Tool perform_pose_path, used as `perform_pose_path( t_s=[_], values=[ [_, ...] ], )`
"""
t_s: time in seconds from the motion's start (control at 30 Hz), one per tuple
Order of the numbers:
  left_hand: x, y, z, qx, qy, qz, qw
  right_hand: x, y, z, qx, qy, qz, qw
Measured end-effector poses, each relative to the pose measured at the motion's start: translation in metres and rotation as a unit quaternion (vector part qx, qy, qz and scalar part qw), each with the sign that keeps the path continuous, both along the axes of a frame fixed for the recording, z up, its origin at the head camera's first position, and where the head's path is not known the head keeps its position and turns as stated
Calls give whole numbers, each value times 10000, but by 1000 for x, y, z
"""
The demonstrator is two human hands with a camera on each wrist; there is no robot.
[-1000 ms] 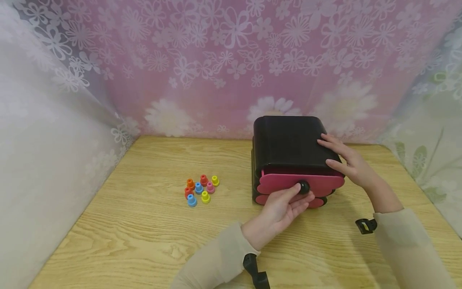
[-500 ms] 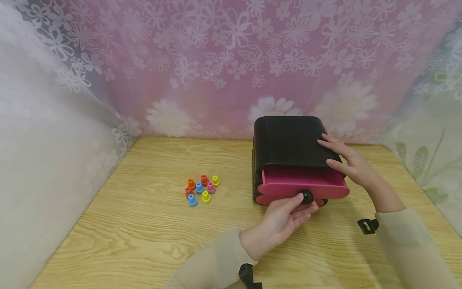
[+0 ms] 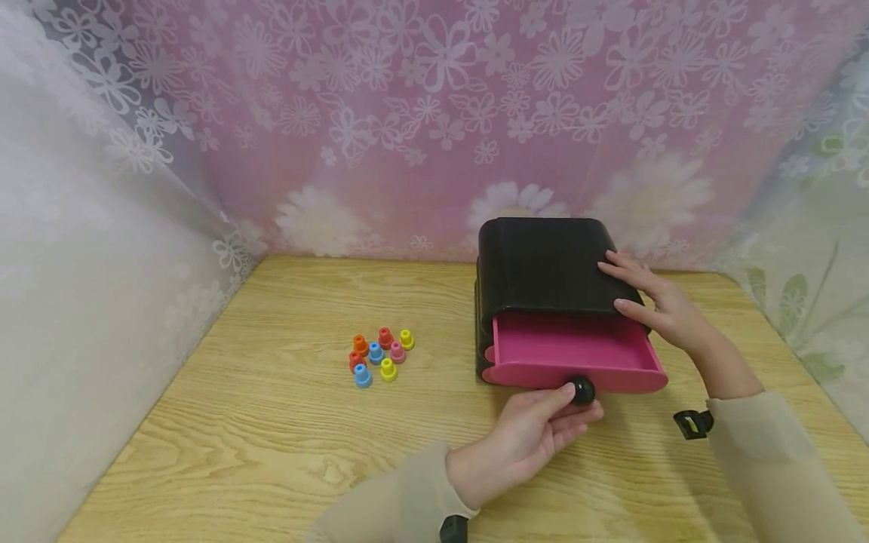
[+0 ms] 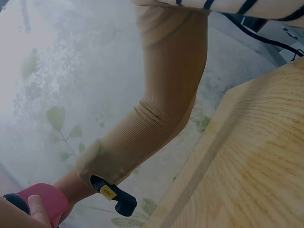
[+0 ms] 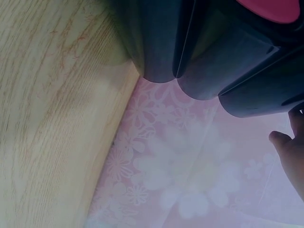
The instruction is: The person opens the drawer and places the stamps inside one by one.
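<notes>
Eight small coloured pegs (image 3: 376, 353) are standing clustered at the left of the wooden table (image 3: 237, 437), with the left hand (image 3: 529, 437) the nearer hand. To their right, that hand is pinching the black knob (image 3: 584, 391), directly on the near side of the pink drawer (image 3: 631, 381), whose wide front is running left to right. The drawer is jutting nearward from the black cabinet (image 3: 546, 264); farthest right, the right hand (image 3: 668, 305) is resting outspread on its right edge.
</notes>
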State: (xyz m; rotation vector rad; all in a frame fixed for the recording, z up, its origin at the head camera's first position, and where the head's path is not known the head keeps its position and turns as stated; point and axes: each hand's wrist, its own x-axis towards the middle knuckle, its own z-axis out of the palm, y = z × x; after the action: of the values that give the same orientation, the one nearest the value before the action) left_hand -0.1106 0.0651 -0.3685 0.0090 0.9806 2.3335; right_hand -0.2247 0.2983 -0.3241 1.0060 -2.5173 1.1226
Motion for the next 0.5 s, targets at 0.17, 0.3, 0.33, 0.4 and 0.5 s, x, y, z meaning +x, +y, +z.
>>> perform_pose_path(
  t_s=[0.17, 0.3, 0.33, 0.4, 0.5],
  values=[
    [7, -3, 0, 6, 37, -143, 9999, -1, 1, -1, 31, -12, -13, 10000],
    [10, -4, 0, -63, 48, -197, 9998, -1, 1, -1, 66, -7, -40, 10000],
    [11, -4, 0, -82, 46, -200, 9998, -1, 1, -1, 70, 1, -47, 10000],
    [12, -5, 0, -98, 26, -224, 9997, -1, 1, -1, 77, 24, -52, 10000],
    [13, -6, -1, -85, 16, -255, 9996, 0, 1, -1, 81, 50, -43, 9999]
  ],
)
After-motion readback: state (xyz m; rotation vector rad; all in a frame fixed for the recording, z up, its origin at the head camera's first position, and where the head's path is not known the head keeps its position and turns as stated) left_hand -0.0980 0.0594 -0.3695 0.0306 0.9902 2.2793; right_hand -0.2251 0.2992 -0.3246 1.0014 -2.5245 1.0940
